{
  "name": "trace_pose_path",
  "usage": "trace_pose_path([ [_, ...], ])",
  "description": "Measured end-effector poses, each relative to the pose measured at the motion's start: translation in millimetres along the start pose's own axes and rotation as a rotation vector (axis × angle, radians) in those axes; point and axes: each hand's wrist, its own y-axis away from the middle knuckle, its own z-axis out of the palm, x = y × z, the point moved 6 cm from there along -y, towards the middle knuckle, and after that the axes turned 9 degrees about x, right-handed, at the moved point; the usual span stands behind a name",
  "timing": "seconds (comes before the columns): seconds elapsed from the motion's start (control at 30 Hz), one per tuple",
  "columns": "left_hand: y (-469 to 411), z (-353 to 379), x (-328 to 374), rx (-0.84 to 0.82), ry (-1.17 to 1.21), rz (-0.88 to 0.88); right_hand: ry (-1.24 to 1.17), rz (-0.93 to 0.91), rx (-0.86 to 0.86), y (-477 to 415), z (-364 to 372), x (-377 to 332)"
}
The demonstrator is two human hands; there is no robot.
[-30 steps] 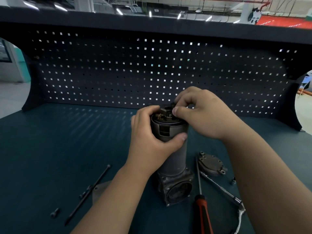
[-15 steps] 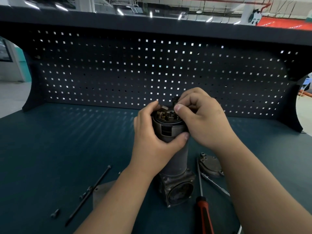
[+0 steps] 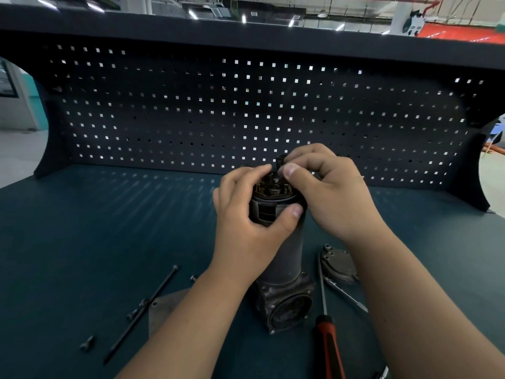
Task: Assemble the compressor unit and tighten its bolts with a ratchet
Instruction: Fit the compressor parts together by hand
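**A:** Dark pegboard (image 3: 246, 113) is standing behind the teal worktop (image 3: 109, 228). Where is the compressor unit (image 3: 287, 258) sitting?

**B:** It is standing upright near the middle of the worktop, on its square base housing (image 3: 287, 310). A round cover plate (image 3: 338, 265) and a red-handled screwdriver (image 3: 329, 346) are lying just to its right, and a long bolt (image 3: 142, 313) is lying to its left.

**A:** And what are the hands doing?

**B:** The left grip (image 3: 246, 231) is wrapping round the upper cylinder, with the thumb across the front. The right grip (image 3: 330, 198) is pinching a small dark part (image 3: 281, 160) just above the top rim.

**A:** How are you expecting the unit to handle?

**B:** I am judging it as all metal, so heavy and stiff. It is tall on a small base, so it is probably tipping easily. The smooth cylinder wall is looking like the safe place to hold. The copper contacts (image 3: 270, 187) on top are looking delicate, so I am advising to keep the fingers off them.

**A:** What is differing from one second ago?

**B:** The right grip is sitting a little higher, and the dark part is showing more clearly above the rim. The left grip and the unit are staying as they were.
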Motion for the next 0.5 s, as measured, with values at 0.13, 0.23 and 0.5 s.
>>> trace_pose_path([
  [0.13, 0.8, -0.6, -0.7, 0.018, -0.003, -0.016, -0.062, 0.038, -0.017, -1.0, -1.8, 2.4],
  [0.23, 1.0, -1.2, -2.1, 0.039, 0.016, -0.042, -0.094, 0.067, 0.012, -0.7, -2.6, 4.8],
  [0.5, 0.5, -1.6, 1.5, 0.018, -0.005, -0.003, -0.106, 0.174, 0.05, -1.2, -1.5, 15.1],
])
